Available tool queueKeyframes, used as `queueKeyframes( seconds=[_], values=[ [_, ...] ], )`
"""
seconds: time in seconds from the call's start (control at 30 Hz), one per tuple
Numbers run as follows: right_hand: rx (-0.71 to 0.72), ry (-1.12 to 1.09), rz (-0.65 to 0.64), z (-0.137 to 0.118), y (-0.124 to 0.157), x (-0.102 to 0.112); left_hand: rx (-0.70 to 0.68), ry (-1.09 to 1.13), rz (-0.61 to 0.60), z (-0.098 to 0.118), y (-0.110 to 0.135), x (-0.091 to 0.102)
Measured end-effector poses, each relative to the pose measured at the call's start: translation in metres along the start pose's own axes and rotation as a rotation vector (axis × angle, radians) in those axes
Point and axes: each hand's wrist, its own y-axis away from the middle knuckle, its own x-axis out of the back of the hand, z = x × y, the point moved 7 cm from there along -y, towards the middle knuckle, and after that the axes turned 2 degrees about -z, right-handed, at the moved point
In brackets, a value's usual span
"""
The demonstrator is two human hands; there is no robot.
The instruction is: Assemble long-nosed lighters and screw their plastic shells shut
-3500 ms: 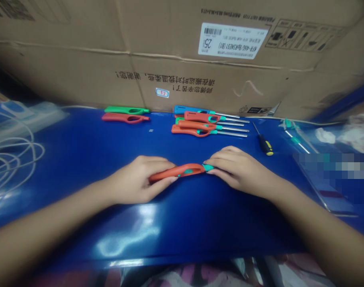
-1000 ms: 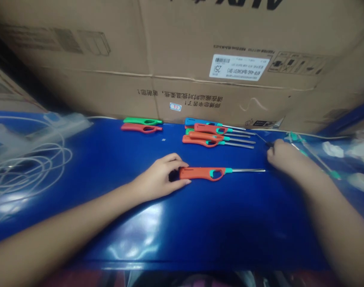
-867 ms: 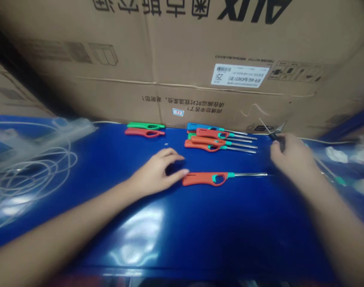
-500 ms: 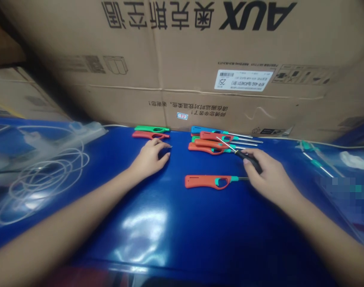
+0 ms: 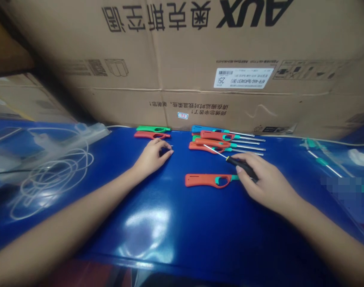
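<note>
In my right hand (image 5: pixel 262 175) is a screwdriver (image 5: pixel 243 166) with a black handle, its thin metal shaft pointing up and left. Beneath that hand lies an orange-red gas lighter (image 5: pixel 200 180) with a green trigger; its nozzle end is covered by my fingers. My left hand (image 5: pixel 152 157) rests on the table with fingers curled, just in front of a red lighter body (image 5: pixel 144 134) and a green lighter body (image 5: pixel 147 128). A tiny pale tip shows at its fingertips, too small to name. Several long-nozzled lighters (image 5: pixel 214 142) lie in a pile between the hands.
A large cardboard box (image 5: pixel 182 52) stands along the back of the blue table (image 5: pixel 176 223). To the left lie a coiled white cable (image 5: pixel 55 175) and clear plastic. A green-tipped metal tube (image 5: pixel 322 161) and crumpled white material (image 5: pixel 359 157) are at the right.
My right hand has moved slightly left and down with the screwdriver, whose tip now hangs lower over the piled lighters. My left hand stays almost in place.
</note>
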Motion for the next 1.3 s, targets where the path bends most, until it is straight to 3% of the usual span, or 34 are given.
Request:
queueKeyframes(
  seconds=[0.17, 0.3, 0.5, 0.7, 0.9, 1.3],
  values=[
    [0.108, -0.064, -0.067, -0.018, 0.005, -0.009, 0.105, 0.194, 0.023, -0.004, 0.0, 0.001],
    [0.111, -0.154, -0.093, -0.02, 0.008, -0.016, 0.244, 0.49, 0.03, 0.0, 0.006, -0.004],
    [0.153, -0.399, -0.072, -0.033, 0.014, -0.02, 0.441, 1.094, -0.054, 0.033, 0.03, -0.03],
    [0.145, -0.442, -0.168, -0.041, 0.016, -0.031, 0.621, 1.462, -0.143, 0.055, 0.049, -0.049],
    [0.148, -0.443, -0.163, -0.037, 0.014, -0.032, 0.707, 1.607, -0.178, 0.059, 0.054, -0.054],
    [0.146, -0.417, -0.14, -0.036, 0.014, -0.029, 0.737, 1.66, -0.23, 0.058, 0.055, -0.056]
  ],
)
